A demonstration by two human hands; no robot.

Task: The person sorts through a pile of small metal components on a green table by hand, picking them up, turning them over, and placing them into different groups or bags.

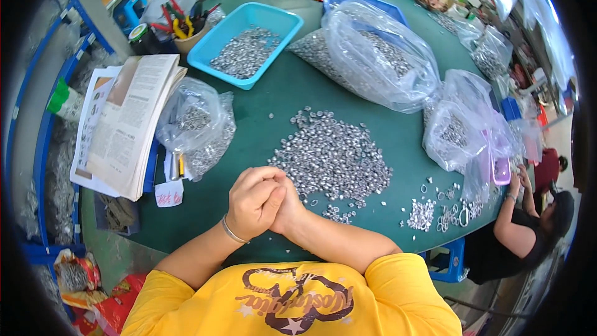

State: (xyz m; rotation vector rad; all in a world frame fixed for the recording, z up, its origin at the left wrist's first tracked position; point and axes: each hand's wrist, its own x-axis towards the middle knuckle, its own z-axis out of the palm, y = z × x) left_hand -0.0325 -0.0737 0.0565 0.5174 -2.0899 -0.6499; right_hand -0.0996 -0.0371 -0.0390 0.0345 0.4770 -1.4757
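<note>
My hands are clasped together over the near edge of the green table (pixel 267 124). My left hand (pixel 252 202), with a bracelet at the wrist, is closed around my right hand (pixel 290 202). The right hand's fingers are mostly hidden, so whether anything small lies inside the clasp does not show. Just beyond the hands, a heap of small silvery oval metal pieces (pixel 333 155) spreads over the tabletop. A few loose pieces lie next to my right forearm.
A blue basin (pixel 292 28) of similar pieces stands at the far left, near a cup of pliers (pixel 189 37). Clear bags (pixel 379 56) of metal pieces lie at the far right. Papers (pixel 127 118) sit left; rings and small parts (pixel 423 213) lie right. Two other people work nearby.
</note>
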